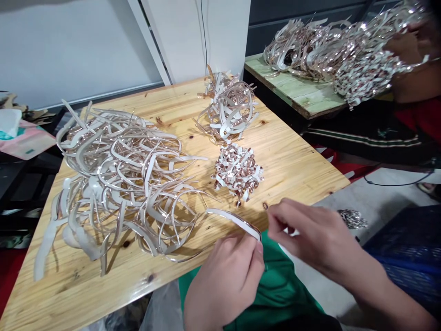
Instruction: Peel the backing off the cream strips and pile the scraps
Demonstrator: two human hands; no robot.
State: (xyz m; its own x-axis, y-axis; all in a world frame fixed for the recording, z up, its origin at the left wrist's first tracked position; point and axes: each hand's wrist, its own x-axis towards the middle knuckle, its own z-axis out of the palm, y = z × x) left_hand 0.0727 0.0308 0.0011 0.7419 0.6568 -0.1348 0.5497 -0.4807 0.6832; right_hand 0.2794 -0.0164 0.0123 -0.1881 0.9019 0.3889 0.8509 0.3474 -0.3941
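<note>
My left hand [225,276] is closed near the table's front edge. Out of its fingertips runs one curved strip [236,219], whitish on its face with a shiny copper edge. To the right of it, my right hand [312,234] is pinched shut, a short gap from the strip's end. By its fingertips shows a small dark curl [265,205]; I cannot tell whether the fingers grip it. A heap of small cut white and copper pieces [237,172] lies just beyond both hands. Many long strips like the held one form a big tangled pile [120,156] on the left.
A smaller strip bundle [229,108] sits at the back of the wooden table [292,158]. At right, another person's hand [406,46] is by strips heaped [320,50] on a second table [275,82]. A pink packet [31,140] stands left; a blue crate [409,262] lies low right.
</note>
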